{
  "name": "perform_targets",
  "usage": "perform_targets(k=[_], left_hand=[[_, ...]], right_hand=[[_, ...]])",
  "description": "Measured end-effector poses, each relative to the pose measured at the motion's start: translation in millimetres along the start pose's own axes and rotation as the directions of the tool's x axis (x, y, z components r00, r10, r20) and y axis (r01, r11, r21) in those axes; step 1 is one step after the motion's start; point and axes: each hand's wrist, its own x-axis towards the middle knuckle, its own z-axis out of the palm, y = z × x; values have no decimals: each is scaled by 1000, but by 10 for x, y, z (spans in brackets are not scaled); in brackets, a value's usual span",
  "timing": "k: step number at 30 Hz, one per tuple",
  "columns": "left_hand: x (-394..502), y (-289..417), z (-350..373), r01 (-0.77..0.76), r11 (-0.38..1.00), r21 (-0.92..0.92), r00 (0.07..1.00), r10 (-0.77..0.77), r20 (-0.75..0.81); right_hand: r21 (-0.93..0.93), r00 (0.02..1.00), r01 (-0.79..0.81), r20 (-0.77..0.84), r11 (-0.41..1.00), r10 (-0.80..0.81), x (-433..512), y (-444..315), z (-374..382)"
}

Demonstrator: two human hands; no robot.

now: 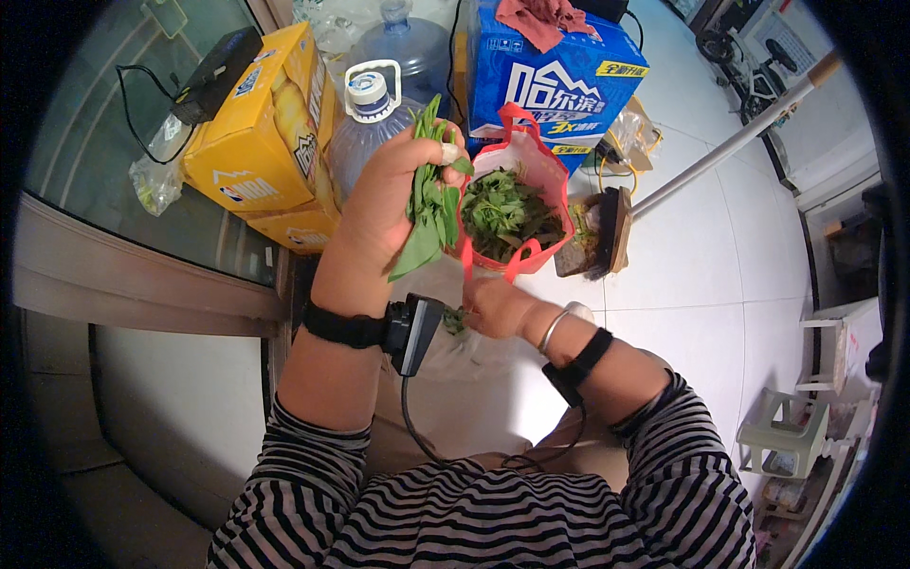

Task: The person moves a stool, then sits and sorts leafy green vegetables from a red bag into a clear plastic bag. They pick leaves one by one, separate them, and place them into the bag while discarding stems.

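My left hand [405, 181] is raised and closed around a bunch of leafy green stems [428, 206], the leaves hanging down past the palm. To its right stands a red bag with loop handles [561, 245], open at the top and filled with loose green leaves [508, 213]. Just below the bag's near rim is my right hand [494, 307], its fingers curled beside a few leaves [453, 320] over a clear plastic bag [480, 352]. Whether those fingers grip anything cannot be told.
Yellow cartons [249, 142] stand at left by a glass door. Behind the hands are a large clear water jug [370, 135], a blue water barrel [409, 46] and a blue carton [561, 78]. A long-handled broom or dustpan [618, 231] leans right. A plastic stool [785, 434] is lower right.
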Motion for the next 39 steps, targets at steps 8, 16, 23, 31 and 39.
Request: perform_targets(k=[8,16,23,31,39], left_hand=[[5,14,26,-35,999,26,995,37,-89],[8,-27,-8,20,993,113,996,-10,-90],[-27,-18,20,74,980,185,989,-49,-137],[-55,42,4,70,973,222,990,-39,-137],[-62,6,69,53,974,219,994,-32,-100]], right_hand=[[67,996,-33,85,997,27,60,278,-210],[216,891,-49,-431,975,141,305,547,-1147],[-13,896,-301,-345,953,278,744,1309,-801],[-8,942,-330,64,944,329,955,1364,-381],[-200,894,-129,401,971,201,707,1423,-132]])
